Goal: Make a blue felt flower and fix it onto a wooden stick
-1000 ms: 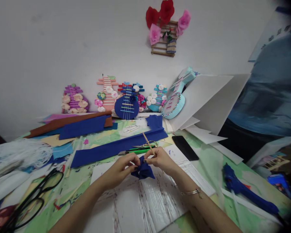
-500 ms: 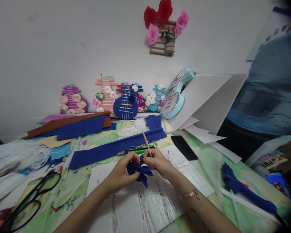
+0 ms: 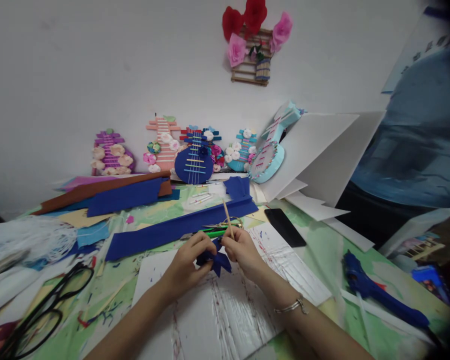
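A folded piece of dark blue crepe paper (image 3: 221,263) with pointed ends is pinched in my left hand (image 3: 189,264), above the white board (image 3: 195,320). My right hand (image 3: 244,254) grips a thin wooden stick (image 3: 228,220), which slants up and away from the fingers. The stick's lower end, by the blue paper, is hidden behind the right fingers. Both hands nearly meet over the paper. Just beyond them lie gold-handled scissors (image 3: 232,223) and a green-handled tool (image 3: 214,233), partly covered by the hands.
A long blue paper strip (image 3: 150,236) crosses the table. On the right are a black phone (image 3: 284,227) and a blue glue gun (image 3: 382,295); black-handled scissors (image 3: 48,312) lie left. Decorated paper instruments, such as a blue one (image 3: 193,165), lean against the wall.
The blue paper has turned and its pointed ends now hang differently, drawn closer in. The stick has shifted slightly right. Both hands stay close together.
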Demonstrator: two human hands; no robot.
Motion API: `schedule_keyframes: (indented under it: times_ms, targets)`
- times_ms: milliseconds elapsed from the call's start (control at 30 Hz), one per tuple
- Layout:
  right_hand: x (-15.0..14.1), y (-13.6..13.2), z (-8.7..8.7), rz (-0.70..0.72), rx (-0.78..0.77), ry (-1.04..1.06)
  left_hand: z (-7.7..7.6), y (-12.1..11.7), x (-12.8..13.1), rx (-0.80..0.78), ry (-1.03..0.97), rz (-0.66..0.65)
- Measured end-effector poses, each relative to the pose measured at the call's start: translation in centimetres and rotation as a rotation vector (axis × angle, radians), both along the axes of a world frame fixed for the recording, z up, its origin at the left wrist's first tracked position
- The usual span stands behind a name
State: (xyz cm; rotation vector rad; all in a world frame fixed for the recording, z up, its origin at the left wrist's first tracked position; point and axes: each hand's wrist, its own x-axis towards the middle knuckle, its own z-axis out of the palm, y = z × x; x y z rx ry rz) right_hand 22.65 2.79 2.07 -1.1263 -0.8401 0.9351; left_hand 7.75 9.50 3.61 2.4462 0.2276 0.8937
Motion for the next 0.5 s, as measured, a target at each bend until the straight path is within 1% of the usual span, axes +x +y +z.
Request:
schedule_keyframes:
  times_ms: [133, 200, 233, 267, 333, 400, 433, 500]
  targets:
    - [0.04, -0.29, 0.49, -0.002, 0.055, 0.035, 0.37, -0.1, -0.17, -0.026, -0.044, 0.023]
    - [0.08, -0.42, 0.67, 0.031, 0.063, 0.028, 0.54, -0.11, -0.28, -0.107, -0.06, 0.015]
    - [0.09, -0.48, 0.73, 0.052, 0.066, 0.024, 0.6, -0.08, -0.3, -0.185, -0.082, 0.012]
    - [0.1, -0.52, 0.76, 0.07, 0.07, 0.019, 0.63, -0.02, -0.29, -0.295, -0.111, 0.017]
    - [0.1, -0.6, 0.78, 0.106, 0.083, 0.0, 0.65, 0.15, -0.18, -0.572, -0.171, 0.057]
    - [0.08, -0.66, 0.77, 0.134, 0.091, -0.038, 0.57, 0.37, 0.03, -0.841, -0.189, 0.089]
    - [0.08, -0.69, 0.77, 0.143, 0.091, -0.067, 0.49, 0.48, 0.13, -0.954, -0.167, 0.075]
    - [0.08, -0.72, 0.77, 0.161, 0.089, -0.131, 0.22, 0.69, 0.27, -1.132, -0.099, -0.007]
